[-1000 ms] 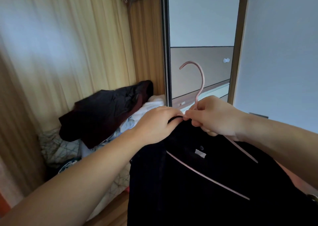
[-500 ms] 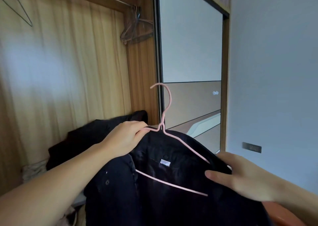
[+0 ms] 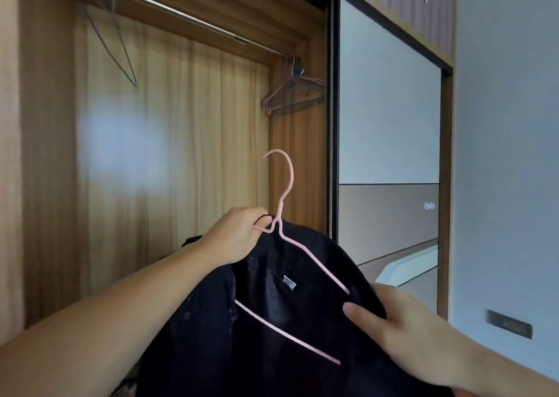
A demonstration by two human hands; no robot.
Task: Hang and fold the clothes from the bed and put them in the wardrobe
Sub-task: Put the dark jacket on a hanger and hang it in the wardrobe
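Pink wire formed the hanger [image 3: 283, 212], thin and likely springy, carrying a soft dark shirt [image 3: 272, 321] that looked light but prone to sliding off. The left hand [image 3: 239, 236] pinched the neck below the hook; the right hand [image 3: 402, 327], at four o'clock, clasped the shoulder. The rail [image 3: 181, 15] waited at eleven o'clock.

Dark shirt [image 3: 272, 330] draped on pink hanger [image 3: 286, 191], hook upright

The dark shirt [image 3: 281, 336] runs off the bottom edge, hiding the pink hanger's [image 3: 282, 212] left shoulder.
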